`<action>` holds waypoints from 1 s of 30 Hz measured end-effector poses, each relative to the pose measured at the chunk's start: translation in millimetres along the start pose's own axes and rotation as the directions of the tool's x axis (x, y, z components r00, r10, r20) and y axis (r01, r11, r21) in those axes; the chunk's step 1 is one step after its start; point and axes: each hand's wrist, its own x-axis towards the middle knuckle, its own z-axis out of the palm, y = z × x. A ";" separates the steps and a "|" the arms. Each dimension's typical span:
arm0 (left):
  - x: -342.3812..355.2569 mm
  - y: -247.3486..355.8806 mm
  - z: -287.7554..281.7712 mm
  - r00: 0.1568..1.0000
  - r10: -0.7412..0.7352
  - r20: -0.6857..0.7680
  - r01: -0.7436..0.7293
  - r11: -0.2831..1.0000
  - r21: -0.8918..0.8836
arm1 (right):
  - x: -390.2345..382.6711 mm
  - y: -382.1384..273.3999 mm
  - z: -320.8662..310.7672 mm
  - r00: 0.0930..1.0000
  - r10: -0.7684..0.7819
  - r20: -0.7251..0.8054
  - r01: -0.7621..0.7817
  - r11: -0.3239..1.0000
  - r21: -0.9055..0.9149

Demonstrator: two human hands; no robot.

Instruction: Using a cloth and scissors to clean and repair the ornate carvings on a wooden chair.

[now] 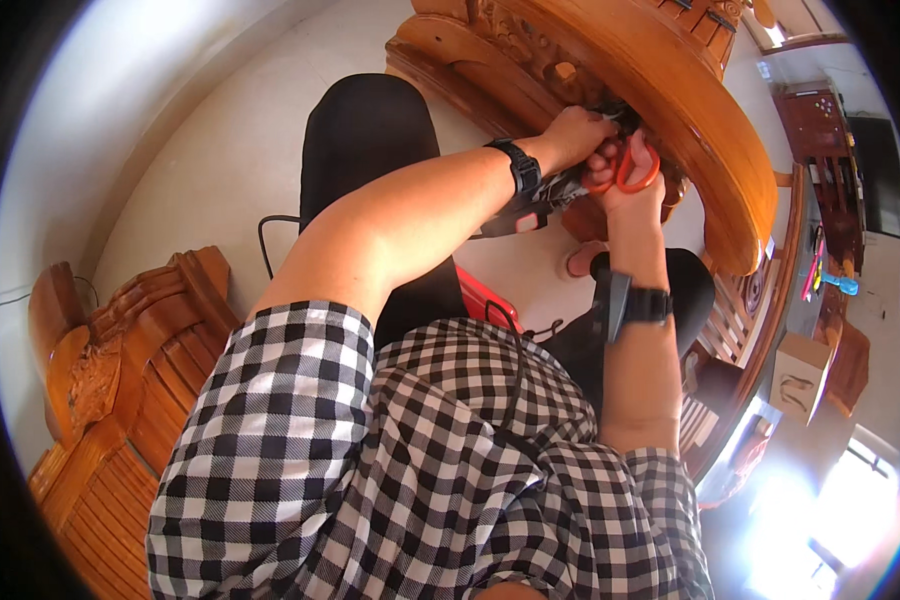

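Observation:
My left hand [579, 134] is closed at the underside of a carved wooden chair [715, 170], gripping something dark that is mostly hidden by my fingers. Right beside it, my right hand [620, 190] holds orange-red scissors [648, 175] by the handles; their blades are hidden among dark, tangled material [622, 115] against the wood. A black object with a small orange-edged label [525, 222] lies below my left wrist, partly covered by my arm.
A second wooden chair [140, 370] stands at left beside the pale wall [80, 120]. A red object [475, 290] rests on the floor [210, 170] by my leg. At right are a wooden table [800, 240], a cardboard box [798, 375], cabinets and a bright window.

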 end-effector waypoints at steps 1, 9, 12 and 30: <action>-0.3 0.2 -0.4 1.000 0.001 0.000 -0.001 1.000 -0.002 | 8.4 -5.2 4.0 1.000 -0.008 0.011 0.008 0.999 -0.039; -9.5 -5.5 -13.3 0.977 -0.053 -0.209 0.108 0.959 0.264 | 22.3 -6.0 -8.7 0.992 0.110 -0.061 -0.117 0.983 -0.138; -13.9 0.2 -9.3 0.966 -0.197 -0.167 0.229 0.951 0.205 | 1.5 -0.8 -21.2 0.986 0.168 -0.004 -0.167 0.979 -0.117; -20.4 -3.7 -23.5 0.982 -0.045 -0.181 0.113 0.917 0.383 | -44.7 -11.8 -13.0 0.987 0.149 0.067 -0.133 0.972 -0.195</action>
